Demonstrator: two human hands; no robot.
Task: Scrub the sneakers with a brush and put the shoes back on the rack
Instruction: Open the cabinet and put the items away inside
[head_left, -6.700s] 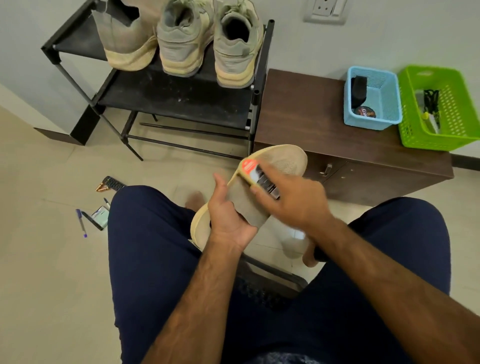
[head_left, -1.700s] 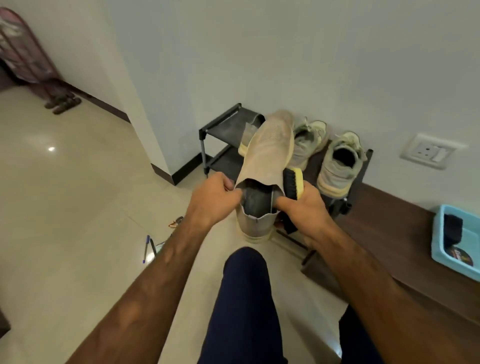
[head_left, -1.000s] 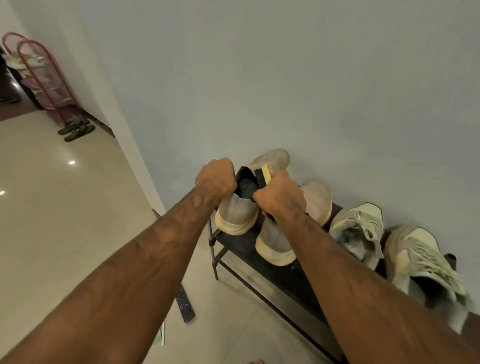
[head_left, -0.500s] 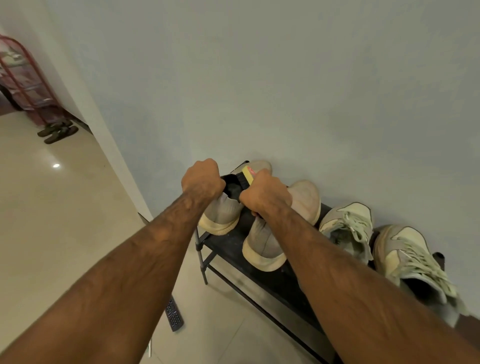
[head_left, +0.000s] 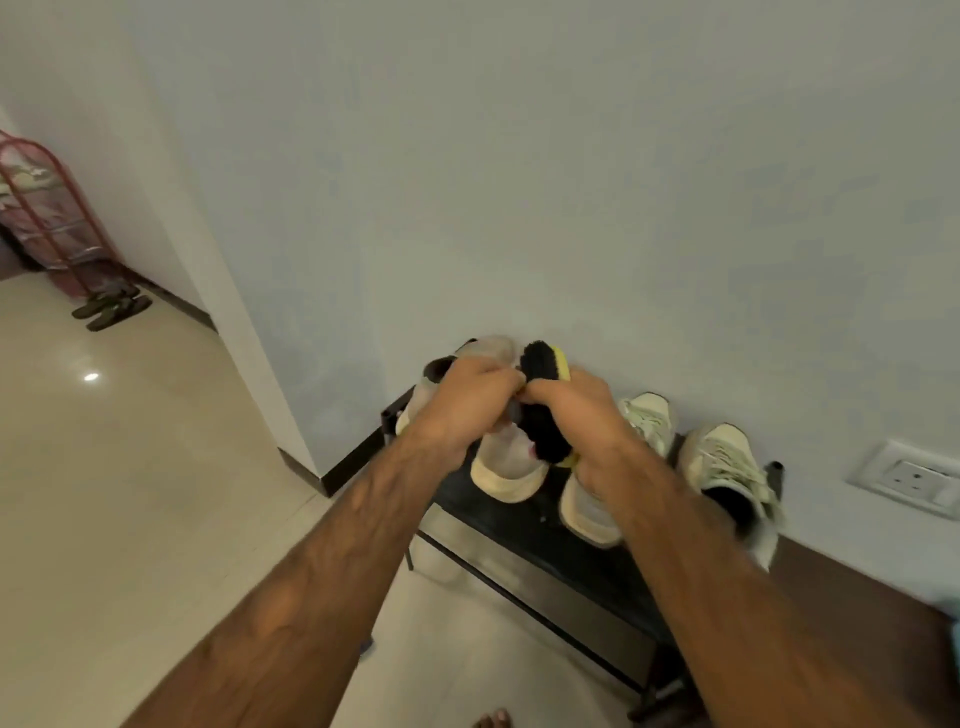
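My right hand (head_left: 582, 410) is shut on the brush (head_left: 540, 395), which has black bristles and a yellow back and stands upright above the rack. My left hand (head_left: 467, 405) is curled beside it, with the fingertips against the bristles; I cannot tell whether it grips anything. Two beige sneakers stand on the black shoe rack (head_left: 545, 530): one at the far left (head_left: 441, 371), and one below my hands with its heel showing (head_left: 511, 470). To the right are two pale laced sneakers, one partly under my right forearm (head_left: 649, 421) and one further right (head_left: 727, 467).
The rack stands against the wall, and a brown cabinet (head_left: 857, 613) adjoins it on the right. A wall socket (head_left: 914, 478) is above the cabinet. Dark sandals (head_left: 111, 309) and a red wire rack (head_left: 47, 223) are at the far left. My toes (head_left: 493, 719) show on the tiled floor.
Both hands let go of the leftmost beige sneaker, which now stands on the rack. They moved right, and the brush now stands clear in my right hand.
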